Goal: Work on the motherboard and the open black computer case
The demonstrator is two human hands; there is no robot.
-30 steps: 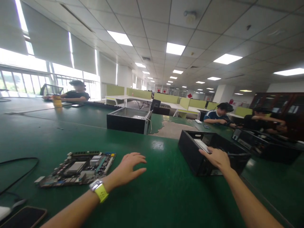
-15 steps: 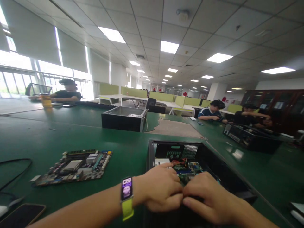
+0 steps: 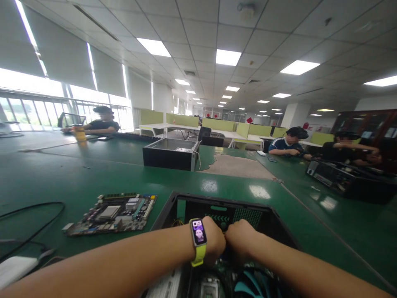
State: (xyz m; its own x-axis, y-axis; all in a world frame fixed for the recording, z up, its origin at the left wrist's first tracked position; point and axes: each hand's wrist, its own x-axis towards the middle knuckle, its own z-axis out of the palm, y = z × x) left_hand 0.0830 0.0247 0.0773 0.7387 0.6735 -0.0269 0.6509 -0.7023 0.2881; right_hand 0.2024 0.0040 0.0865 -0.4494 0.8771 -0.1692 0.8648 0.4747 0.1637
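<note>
An open black computer case sits in front of me, and both hands reach into its far part. My left hand, with a smartwatch on a yellow-green strap at the wrist, is curled with its fingers turned down. Close beside it my right hand is curled too. Whatever the fingertips grip is hidden behind the knuckles. Below the hands, a fan with teal blades shows inside the case. To the left, a loose motherboard lies flat on the green tabletop.
Another open case stands farther back. A black cable and a white object lie at left. A bare patch breaks the green surface. Co-workers sit at the far left and right, with a black case before those on the right.
My view has swung left. Both hands have gone deeper toward the case's far wall, and the case's near interior with the fan has come into sight.
</note>
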